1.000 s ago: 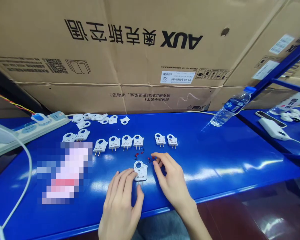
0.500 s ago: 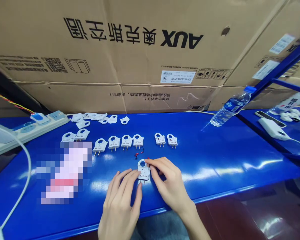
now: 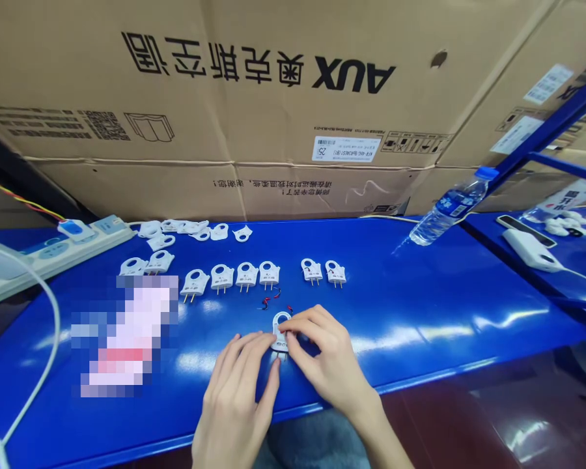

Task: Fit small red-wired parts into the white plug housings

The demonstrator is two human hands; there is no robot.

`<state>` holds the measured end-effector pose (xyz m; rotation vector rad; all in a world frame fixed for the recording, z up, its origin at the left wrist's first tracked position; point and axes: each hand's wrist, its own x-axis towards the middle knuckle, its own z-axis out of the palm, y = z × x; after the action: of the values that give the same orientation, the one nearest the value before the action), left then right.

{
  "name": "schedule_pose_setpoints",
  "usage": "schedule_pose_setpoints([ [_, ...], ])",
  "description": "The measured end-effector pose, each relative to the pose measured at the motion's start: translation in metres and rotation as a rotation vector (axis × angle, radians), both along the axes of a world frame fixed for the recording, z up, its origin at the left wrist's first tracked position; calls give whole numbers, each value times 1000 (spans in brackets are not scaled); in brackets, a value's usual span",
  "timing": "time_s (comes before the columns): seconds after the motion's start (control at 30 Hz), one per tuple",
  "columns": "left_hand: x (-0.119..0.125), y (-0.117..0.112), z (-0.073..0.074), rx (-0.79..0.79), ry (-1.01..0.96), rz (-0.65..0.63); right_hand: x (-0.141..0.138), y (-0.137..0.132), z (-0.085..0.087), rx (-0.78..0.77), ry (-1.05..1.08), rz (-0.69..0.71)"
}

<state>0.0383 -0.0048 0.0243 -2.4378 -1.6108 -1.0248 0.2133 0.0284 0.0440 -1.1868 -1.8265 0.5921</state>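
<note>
A white two-pin plug housing (image 3: 282, 320) with a round hole lies on the blue tabletop between my hands, its pins toward me. My left hand (image 3: 241, 384) grips its left edge, fingers on the side and thumb beside the pins. Over the housing's middle, my right hand (image 3: 325, 345) pinches with thumb and index finger; a bit of red wire (image 3: 282, 333) shows at these fingertips, mostly hidden. Just beyond lie short red and black wires (image 3: 266, 303). Two similar housings (image 3: 311, 270) with wires inside stand behind to the right.
More plug housings (image 3: 222, 278) form a row behind, with loose white covers (image 3: 219, 232) farther back. A power strip (image 3: 53, 254) and white cable lie left, near a blurred pink patch (image 3: 141, 332). A water bottle (image 3: 449, 208) stands tilted at right, before a large cardboard box (image 3: 273, 130).
My right fingertips have moved from the housing's upper right edge down and inward over its middle. The left hand keeps its place, and the housing has shifted slightly right.
</note>
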Motion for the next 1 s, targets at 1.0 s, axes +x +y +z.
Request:
schedule_pose_setpoints([
  [1.0,0,0,0,21,-12,-10,2,-1,-3,-123,-23,-10],
])
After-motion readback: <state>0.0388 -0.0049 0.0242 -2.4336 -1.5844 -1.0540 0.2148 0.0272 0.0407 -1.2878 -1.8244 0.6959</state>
